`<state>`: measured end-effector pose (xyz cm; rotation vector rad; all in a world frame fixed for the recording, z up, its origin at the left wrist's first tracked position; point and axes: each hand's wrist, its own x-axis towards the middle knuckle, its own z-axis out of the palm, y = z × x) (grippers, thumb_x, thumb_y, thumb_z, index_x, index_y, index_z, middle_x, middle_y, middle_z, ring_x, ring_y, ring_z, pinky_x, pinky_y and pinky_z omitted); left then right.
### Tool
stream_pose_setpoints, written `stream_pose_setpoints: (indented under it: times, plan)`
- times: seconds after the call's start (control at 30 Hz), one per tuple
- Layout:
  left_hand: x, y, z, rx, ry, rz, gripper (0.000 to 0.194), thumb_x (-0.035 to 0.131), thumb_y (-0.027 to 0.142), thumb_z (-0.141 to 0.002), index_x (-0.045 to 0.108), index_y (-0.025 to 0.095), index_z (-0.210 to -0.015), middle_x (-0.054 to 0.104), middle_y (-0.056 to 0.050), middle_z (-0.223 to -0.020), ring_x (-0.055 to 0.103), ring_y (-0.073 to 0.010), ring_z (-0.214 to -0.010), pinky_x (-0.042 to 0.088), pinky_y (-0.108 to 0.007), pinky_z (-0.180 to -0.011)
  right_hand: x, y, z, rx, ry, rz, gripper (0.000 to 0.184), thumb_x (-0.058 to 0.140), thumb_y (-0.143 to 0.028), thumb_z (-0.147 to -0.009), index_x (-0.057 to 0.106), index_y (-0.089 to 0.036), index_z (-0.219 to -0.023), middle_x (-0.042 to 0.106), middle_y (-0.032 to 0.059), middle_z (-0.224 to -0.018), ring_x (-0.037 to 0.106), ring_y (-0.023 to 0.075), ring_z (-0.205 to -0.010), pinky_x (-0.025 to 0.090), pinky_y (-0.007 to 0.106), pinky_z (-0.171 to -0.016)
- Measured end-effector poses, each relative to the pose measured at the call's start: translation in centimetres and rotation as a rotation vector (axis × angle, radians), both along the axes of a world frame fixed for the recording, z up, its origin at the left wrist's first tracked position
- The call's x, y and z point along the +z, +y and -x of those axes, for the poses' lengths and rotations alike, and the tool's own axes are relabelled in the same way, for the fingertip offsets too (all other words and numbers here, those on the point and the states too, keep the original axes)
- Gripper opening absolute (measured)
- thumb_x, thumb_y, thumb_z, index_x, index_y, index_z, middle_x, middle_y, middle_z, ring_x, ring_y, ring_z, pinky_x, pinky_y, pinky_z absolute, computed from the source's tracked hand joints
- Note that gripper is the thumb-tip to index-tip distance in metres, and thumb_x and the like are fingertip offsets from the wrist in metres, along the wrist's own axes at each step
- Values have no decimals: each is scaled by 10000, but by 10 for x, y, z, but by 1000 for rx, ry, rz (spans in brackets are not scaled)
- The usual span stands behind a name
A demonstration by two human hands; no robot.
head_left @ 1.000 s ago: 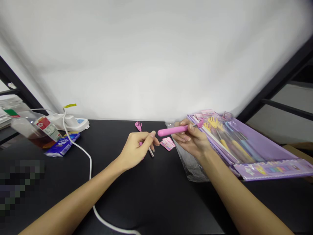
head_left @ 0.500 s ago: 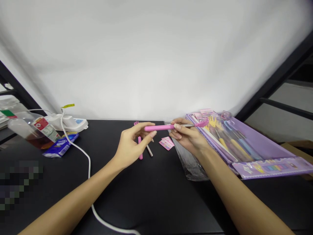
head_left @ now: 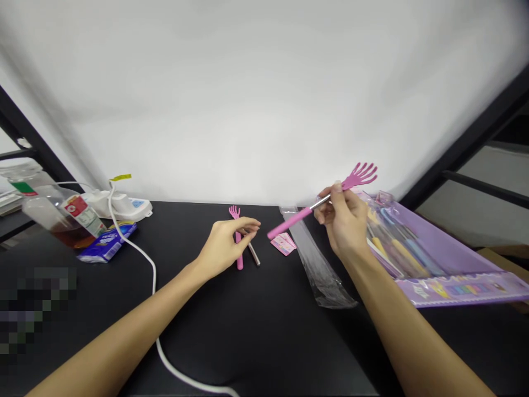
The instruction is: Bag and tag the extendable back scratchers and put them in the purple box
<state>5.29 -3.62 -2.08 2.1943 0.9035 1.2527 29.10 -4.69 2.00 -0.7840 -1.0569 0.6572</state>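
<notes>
A pink back scratcher with a metal shaft is pinched in my right hand. It slants, with its claw-shaped head up to the right and its handle pointing down to the left. My left hand is empty, thumb and fingers apart, just left of that handle's end. Beneath the left hand's fingers, another pink back scratcher lies on the black table. A metal rod rests beside it, its upper end hidden by the hand. Small pink cards lie below the held handle.
A clear plastic sleeve lies left of a purple package of yellow and blue scratchers. To the left are a bottle, a blue packet, a white power strip and a white cable. A wall stands behind.
My left hand has let go of the back scratcher's handle. My right hand has moved right and tilted the scratcher, raising its head. The view has shifted slightly.
</notes>
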Motion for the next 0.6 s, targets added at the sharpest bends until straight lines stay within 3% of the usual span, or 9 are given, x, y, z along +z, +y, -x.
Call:
stream_pose_setpoints:
  times: [0.1, 0.23, 0.33, 0.5, 0.6]
  plan:
    - [-5, 3, 1, 52, 50, -21, 169, 637, 168, -894, 739, 201, -1025, 781, -6, -966, 729, -147, -813, 598, -271, -816, -4, -6, 2, -41, -252, 11, 393, 664, -540, -877, 658, -177, -728, 476, -45, -499, 405, 70, -381, 261, 238, -379]
    - [-4, 0, -1, 51, 85, -17, 158, 625, 168, -895, 750, 205, -984, 779, 6, -950, 718, -139, -811, 572, -249, -806, -10, -18, 16, -27, -548, 8, 367, 564, -465, -962, 666, -169, -769, 464, -38, -528, 425, 83, -452, 296, 241, -436]
    - [0, -7, -4, -31, 104, 17, 193, 603, 185, -910, 754, 211, -1028, 779, -1, -994, 720, -146, -840, 555, -246, -804, -10, -24, 24, -55, -718, -19, 350, 528, -412, -985, 665, -162, -783, 472, -32, -549, 435, 89, -483, 315, 246, -464]
    - [2, -17, -11, -257, 161, 145, 288, 622, 202, -902, 727, 210, -1170, 774, -10, -1024, 711, -141, -841, 536, -226, -777, -4, -27, 30, -87, -819, -82, 335, 508, -354, -989, 643, -159, -753, 480, -38, -528, 409, 83, -451, 313, 254, -474]
    - [-2, -17, -15, -289, 153, 181, 271, 664, 219, -888, 738, 206, -1148, 772, -1, -955, 693, -131, -793, 522, -216, -746, -3, -25, 33, -87, -843, -108, 328, 513, -337, -984, 633, -164, -733, 491, -37, -523, 408, 84, -451, 314, 256, -484]
